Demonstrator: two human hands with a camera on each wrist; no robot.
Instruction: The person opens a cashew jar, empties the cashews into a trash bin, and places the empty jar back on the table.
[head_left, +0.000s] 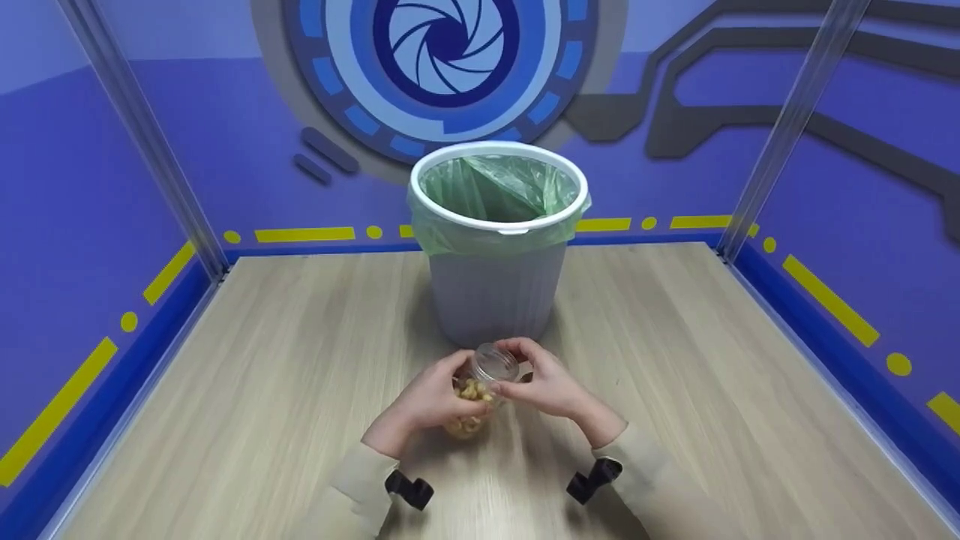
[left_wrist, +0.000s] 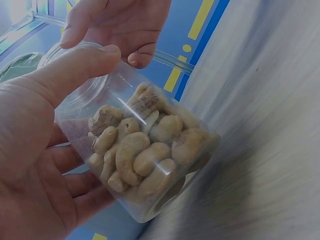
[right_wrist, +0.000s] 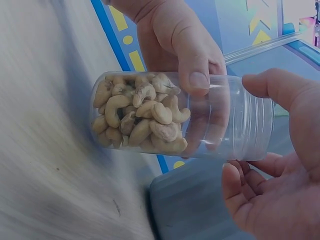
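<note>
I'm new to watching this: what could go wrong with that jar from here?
The clear jar looks smooth, so it might slip from the left hand. A sudden twist by the right hand, which also grips it, could tip it. I can't tell whether it's open; if so, nuts might spill onto the table.

My head view looks forward and down from up high, far enough back to fit the bin (head_left: 495, 296) and back wall (head_left: 195, 150). My wrist views face the jar (left_wrist: 150, 145) sideways from opposite sides, super close, and all three share the jar plus my left hand (head_left: 435, 397) and right hand (head_left: 551, 384)
</note>
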